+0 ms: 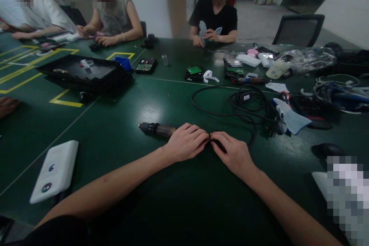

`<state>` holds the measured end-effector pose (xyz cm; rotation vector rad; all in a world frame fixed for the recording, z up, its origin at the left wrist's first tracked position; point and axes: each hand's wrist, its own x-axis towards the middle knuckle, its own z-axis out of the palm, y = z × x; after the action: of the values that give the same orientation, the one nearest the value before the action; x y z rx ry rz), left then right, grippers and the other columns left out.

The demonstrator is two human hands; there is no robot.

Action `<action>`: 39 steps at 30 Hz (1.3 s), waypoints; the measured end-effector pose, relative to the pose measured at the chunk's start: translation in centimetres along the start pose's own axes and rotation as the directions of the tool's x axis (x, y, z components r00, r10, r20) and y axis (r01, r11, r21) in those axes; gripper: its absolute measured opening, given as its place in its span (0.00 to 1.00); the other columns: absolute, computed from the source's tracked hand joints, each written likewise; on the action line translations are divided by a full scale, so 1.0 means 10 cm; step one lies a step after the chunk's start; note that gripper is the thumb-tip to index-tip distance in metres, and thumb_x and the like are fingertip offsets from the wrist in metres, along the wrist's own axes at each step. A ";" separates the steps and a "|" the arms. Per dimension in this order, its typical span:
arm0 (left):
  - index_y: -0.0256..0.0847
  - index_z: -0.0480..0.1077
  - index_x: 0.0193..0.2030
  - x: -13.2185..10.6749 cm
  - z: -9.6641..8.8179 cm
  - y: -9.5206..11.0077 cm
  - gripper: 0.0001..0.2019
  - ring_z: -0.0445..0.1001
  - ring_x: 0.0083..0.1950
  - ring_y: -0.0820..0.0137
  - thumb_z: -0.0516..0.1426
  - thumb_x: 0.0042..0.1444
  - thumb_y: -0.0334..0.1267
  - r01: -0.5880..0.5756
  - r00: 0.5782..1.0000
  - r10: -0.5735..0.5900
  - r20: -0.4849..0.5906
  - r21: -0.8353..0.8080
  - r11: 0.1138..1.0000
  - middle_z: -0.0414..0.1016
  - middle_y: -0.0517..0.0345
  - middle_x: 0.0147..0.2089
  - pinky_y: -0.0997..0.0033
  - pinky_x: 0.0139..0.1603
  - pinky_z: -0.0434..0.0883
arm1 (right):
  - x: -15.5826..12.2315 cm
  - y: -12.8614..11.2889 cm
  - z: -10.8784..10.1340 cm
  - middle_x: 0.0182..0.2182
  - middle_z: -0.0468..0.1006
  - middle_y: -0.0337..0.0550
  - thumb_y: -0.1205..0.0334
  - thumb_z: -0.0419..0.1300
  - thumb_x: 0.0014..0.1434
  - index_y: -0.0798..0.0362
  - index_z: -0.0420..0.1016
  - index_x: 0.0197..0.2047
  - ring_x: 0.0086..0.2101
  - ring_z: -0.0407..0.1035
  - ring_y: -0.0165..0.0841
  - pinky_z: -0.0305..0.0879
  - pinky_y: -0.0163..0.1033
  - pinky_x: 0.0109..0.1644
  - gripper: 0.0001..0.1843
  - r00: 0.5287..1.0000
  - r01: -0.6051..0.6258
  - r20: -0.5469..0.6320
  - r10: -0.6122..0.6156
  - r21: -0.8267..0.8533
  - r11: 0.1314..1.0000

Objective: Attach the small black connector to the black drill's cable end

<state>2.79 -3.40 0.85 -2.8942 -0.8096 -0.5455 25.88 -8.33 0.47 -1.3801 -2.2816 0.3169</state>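
Note:
My left hand [186, 142] rests on the green table [121, 130], fingers curled over the end of a dark cylindrical tool [157, 128] that lies pointing left. My right hand [232, 153] sits beside it, fingers pinched. The fingertips of both hands meet at a small dark part [209, 138] that I cannot make out. A black cable [230, 105] runs from behind my right hand toward a coil further back.
A white device [54, 171] lies at the near left, a black tray [83, 71] at the far left. Circuit boards [194, 72], cables [337, 92] and plastic bags [308, 59] crowd the far right. Three people sit across the table. A black mouse [327, 149] lies right.

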 end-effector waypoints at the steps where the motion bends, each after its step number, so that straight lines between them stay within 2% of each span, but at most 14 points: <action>1: 0.39 0.71 0.53 0.00 0.00 0.00 0.12 0.75 0.53 0.64 0.51 0.74 0.42 0.006 1.000 -0.006 -0.002 0.000 1.000 0.78 0.54 0.52 0.60 0.50 0.66 | 0.00 0.00 0.00 0.53 0.80 0.42 0.61 0.54 0.73 0.45 0.72 0.55 0.47 0.78 0.37 0.73 0.41 0.46 0.10 1.000 -0.002 0.001 0.002 -0.001 1.000; 8: 0.40 0.71 0.55 0.01 0.00 0.00 0.12 0.75 0.54 0.63 0.52 0.72 0.40 -0.012 1.000 0.012 -0.003 -0.008 1.000 0.78 0.53 0.53 0.60 0.51 0.67 | 0.01 -0.02 -0.01 0.51 0.81 0.43 0.61 0.54 0.72 0.46 0.73 0.55 0.46 0.78 0.37 0.75 0.42 0.46 0.11 1.000 0.002 -0.020 -0.002 -0.002 1.000; 13: 0.39 0.71 0.53 0.01 0.00 0.00 0.13 0.75 0.52 0.64 0.50 0.74 0.43 0.006 1.000 -0.006 -0.004 -0.001 1.000 0.79 0.53 0.51 0.61 0.50 0.66 | 0.00 -0.01 -0.01 0.52 0.81 0.42 0.61 0.54 0.72 0.45 0.72 0.55 0.46 0.79 0.37 0.74 0.41 0.45 0.11 1.000 -0.008 -0.005 0.008 -0.002 1.000; 19: 0.39 0.70 0.54 0.01 -0.01 -0.01 0.12 0.75 0.53 0.63 0.51 0.73 0.41 -0.013 1.000 0.013 0.004 -0.012 1.000 0.78 0.53 0.53 0.60 0.50 0.66 | 0.00 0.00 0.00 0.52 0.80 0.42 0.61 0.54 0.73 0.46 0.72 0.55 0.46 0.78 0.37 0.73 0.41 0.45 0.10 1.000 -0.015 0.008 0.015 0.000 1.000; 34: 0.39 0.71 0.52 0.02 -0.01 -0.01 0.12 0.75 0.51 0.64 0.50 0.74 0.43 -0.010 1.000 0.010 -0.001 0.005 1.000 0.78 0.53 0.52 0.62 0.48 0.67 | 0.01 -0.01 -0.01 0.50 0.81 0.43 0.61 0.54 0.72 0.45 0.73 0.54 0.45 0.79 0.37 0.74 0.41 0.44 0.11 0.999 0.002 -0.036 -0.002 -0.005 1.000; 39: 0.40 0.71 0.54 0.01 -0.03 -0.02 0.12 0.74 0.53 0.63 0.51 0.72 0.40 -0.032 0.999 0.032 0.017 -0.001 0.999 0.78 0.53 0.54 0.60 0.50 0.66 | 0.01 0.00 -0.02 0.51 0.81 0.44 0.60 0.53 0.73 0.45 0.72 0.55 0.45 0.78 0.37 0.74 0.41 0.44 0.11 1.000 0.010 -0.002 -0.010 0.003 1.000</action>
<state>2.67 -3.28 1.13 -2.9111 -0.7637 -0.5187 25.91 -8.23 0.67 -1.3659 -2.2852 0.3156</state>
